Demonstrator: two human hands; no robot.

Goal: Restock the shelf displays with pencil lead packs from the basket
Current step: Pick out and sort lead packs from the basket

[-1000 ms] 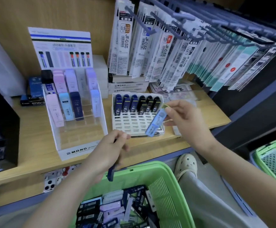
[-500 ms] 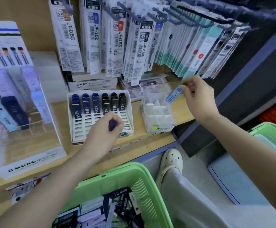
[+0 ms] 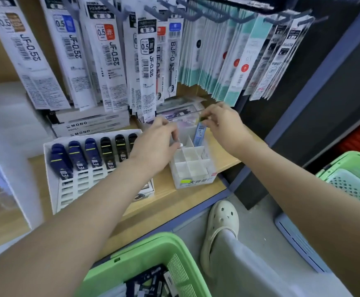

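Observation:
A light blue pencil lead pack (image 3: 199, 133) stands upright in a back cell of the white divided box (image 3: 193, 181) on the wooden shelf. My right hand (image 3: 225, 125) pinches the pack's top end. My left hand (image 3: 153, 144) is at the box's back left side, thumb and fingers closed on its wall; no pack shows in that hand. Beside the box, a white slotted tray (image 3: 69, 198) holds a row of dark blue and black lead packs (image 3: 92, 153). The green basket (image 3: 151, 247) at the bottom holds several loose packs (image 3: 153, 281).
Long pen refill packets (image 3: 110, 61) hang on hooks just above both hands. White MONO boxes (image 3: 89, 125) are stacked behind the tray. A second green basket (image 3: 350, 166) stands at the right. My cream clog (image 3: 222, 221) is on the floor below the shelf edge.
My right hand has brought the light blue pack down into the divided box. My left hand left the slotted tray and moved right to the box; its dark blue pack is out of sight.

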